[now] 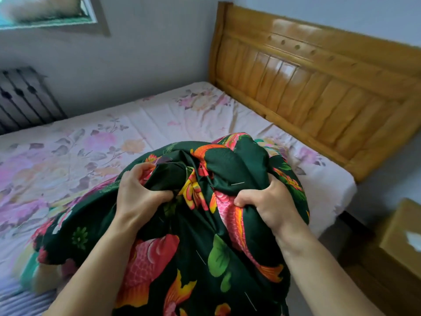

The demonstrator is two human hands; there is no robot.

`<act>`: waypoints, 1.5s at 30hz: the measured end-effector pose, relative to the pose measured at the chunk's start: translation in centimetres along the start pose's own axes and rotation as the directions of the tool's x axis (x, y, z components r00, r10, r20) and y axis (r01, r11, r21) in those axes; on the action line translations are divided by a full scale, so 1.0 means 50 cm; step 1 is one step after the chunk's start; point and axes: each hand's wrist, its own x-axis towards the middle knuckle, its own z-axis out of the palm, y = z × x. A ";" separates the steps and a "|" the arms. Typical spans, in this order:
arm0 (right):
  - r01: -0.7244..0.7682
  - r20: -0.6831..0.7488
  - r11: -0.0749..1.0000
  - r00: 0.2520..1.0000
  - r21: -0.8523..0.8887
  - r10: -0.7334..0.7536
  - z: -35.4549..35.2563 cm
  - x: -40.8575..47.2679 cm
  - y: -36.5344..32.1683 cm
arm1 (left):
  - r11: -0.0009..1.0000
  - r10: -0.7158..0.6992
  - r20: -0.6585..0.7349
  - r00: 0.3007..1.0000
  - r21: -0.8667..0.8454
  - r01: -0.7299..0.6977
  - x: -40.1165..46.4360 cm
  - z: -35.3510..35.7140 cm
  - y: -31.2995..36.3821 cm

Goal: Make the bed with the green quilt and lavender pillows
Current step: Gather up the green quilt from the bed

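One bed (159,124) fills most of the view. Its mattress is covered by one pale pink sheet with a print of flowers in pink, purple and grey. At the right end of the bed stands one wooden headboard (319,83), glossy and yellow-brown, with vertical panels and a row of small round holes near the top.

On the bed, at the near side, lies one green quilt (205,247). It is dark green with a print of pink and orange fish and light green leaves. It is bunched into a tall heap, and its lower part hangs toward the camera, between the two forearms. To the left, it spreads flat on the sheet.

On the wall at the left there is one dark radiator (25,99), and above it the corner of one window (52,17). At the right edge, on the floor beside the bed, stands one brown cardboard box (401,242).

Two bare hands are seen. The left hand (136,192) grips a fold of the quilt near the top of the heap, fingers curled tightly into the fabric. The right hand (266,201) grips another fold on the right side, also with curled fingers and the thumb pressed into the cloth. The hands are apart, with bunched fabric between them.
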 end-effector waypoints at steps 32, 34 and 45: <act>0.000 -0.418 0.977 0.904 0.215 0.092 -0.433 -0.551 0.155 | 0.943 0.333 0.357 0.873 -0.117 -0.312 -0.494 0.216 0.258; -0.002 -0.453 0.974 0.885 0.227 0.107 -0.439 -0.572 0.153 | 0.933 0.359 0.366 0.859 -0.126 -0.336 -0.509 0.214 0.275; -0.011 -0.690 0.945 0.680 0.328 0.247 -0.362 -0.694 0.148 | 0.853 0.521 0.570 0.635 -0.315 -0.417 -0.505 0.233 0.302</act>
